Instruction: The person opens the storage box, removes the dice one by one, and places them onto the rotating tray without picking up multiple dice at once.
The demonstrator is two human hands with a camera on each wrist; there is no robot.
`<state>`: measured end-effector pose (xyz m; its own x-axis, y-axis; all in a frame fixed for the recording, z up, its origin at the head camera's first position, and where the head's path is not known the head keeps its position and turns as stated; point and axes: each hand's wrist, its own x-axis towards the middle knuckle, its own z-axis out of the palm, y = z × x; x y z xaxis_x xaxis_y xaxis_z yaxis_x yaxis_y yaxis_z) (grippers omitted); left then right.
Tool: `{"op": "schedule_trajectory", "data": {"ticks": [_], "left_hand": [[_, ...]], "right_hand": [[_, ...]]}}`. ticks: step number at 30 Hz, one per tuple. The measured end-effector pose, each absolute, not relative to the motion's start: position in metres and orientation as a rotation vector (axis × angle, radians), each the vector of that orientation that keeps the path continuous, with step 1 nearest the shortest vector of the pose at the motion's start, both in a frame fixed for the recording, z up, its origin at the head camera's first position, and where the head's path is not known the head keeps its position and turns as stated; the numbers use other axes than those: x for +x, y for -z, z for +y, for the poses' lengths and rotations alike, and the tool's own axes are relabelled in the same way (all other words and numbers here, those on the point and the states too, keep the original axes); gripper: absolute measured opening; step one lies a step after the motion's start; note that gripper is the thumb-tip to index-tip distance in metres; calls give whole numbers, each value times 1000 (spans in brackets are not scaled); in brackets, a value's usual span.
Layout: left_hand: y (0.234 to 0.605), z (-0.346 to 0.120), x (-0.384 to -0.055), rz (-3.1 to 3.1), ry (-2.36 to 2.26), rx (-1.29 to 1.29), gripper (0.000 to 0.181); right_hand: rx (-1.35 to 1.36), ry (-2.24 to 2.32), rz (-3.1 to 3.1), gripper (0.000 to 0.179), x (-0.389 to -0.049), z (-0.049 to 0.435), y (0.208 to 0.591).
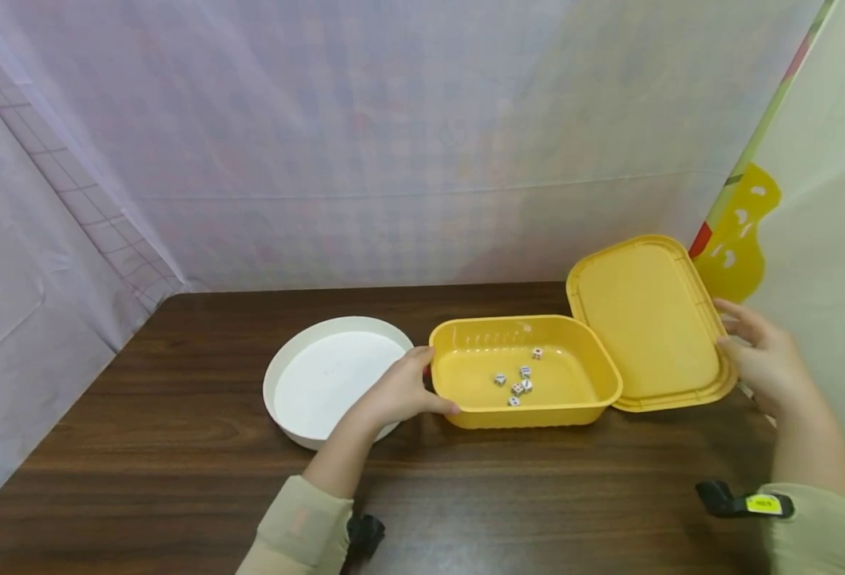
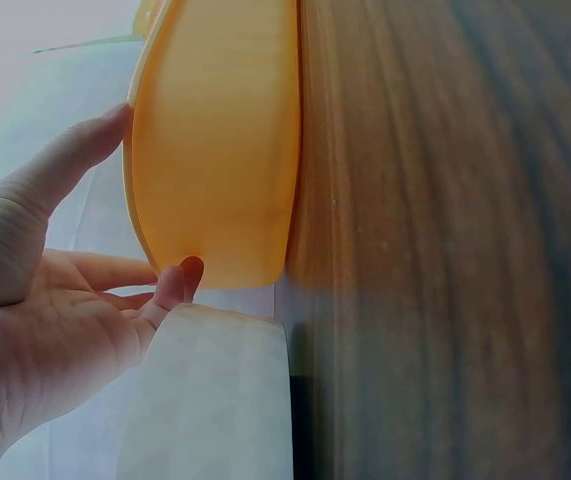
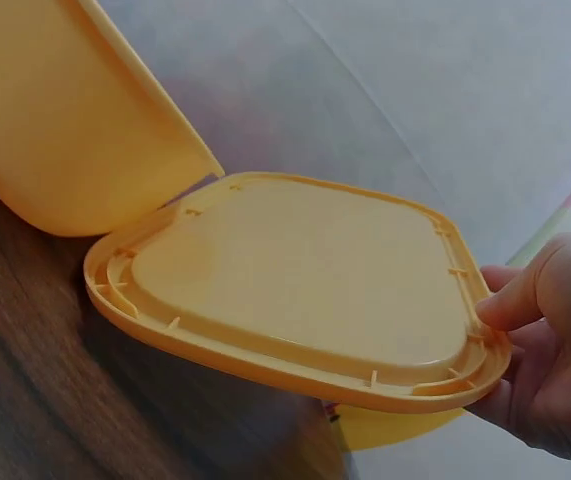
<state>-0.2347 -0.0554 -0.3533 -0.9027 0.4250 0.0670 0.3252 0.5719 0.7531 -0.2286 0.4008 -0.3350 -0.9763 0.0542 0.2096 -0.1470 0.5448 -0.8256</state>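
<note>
A yellow plastic box (image 1: 537, 418) stands on the table with several small white dice (image 1: 525, 372) inside. My left hand (image 1: 402, 390) holds the box's left end, thumb at the near rim corner and fingers at the end wall. The left wrist view shows the thumb on the rim of the box (image 2: 215, 150). With my right hand (image 1: 771, 359) I pinch the right edge of the yellow lid (image 1: 648, 319), thumb on its inner face. In the right wrist view the lid (image 3: 305, 270) is tilted, its ribbed inner side showing, its left edge beside the box.
A round white tray (image 1: 336, 375) stands just left of the box, partly behind my left hand and forearm. Dark wooden table (image 1: 178, 447) lies underneath. A pale curtain (image 1: 394, 144) hangs along the back edge, and patterned cloth (image 1: 811, 239) hangs at the right.
</note>
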Motion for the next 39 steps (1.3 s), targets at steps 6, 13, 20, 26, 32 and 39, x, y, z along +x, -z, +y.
{"op": "schedule_trajectory", "data": {"ticks": [6, 13, 20, 26, 32, 39], "left_hand": [[353, -56, -235, 2678, -1239, 640, 86], [353, -56, -235, 2676, -1238, 631, 86], [353, -56, -234, 2678, -1244, 649, 84], [354, -56, -235, 2679, -1249, 658, 83], [355, -56, -236, 2679, -1253, 669, 83], [355, -56, -235, 2680, -1250, 671, 85]], "right_hand": [[45, -1328, -2660, 55, -228, 403, 338], [107, -1085, -2721, 49, -233, 406, 348], [152, -940, -2707, 45, -236, 408, 355], [183, -818, -2764, 60, -239, 408, 357], [213, -758, -2831, 75, -241, 407, 359], [219, -745, -2941, 91, -242, 408, 363]]}}
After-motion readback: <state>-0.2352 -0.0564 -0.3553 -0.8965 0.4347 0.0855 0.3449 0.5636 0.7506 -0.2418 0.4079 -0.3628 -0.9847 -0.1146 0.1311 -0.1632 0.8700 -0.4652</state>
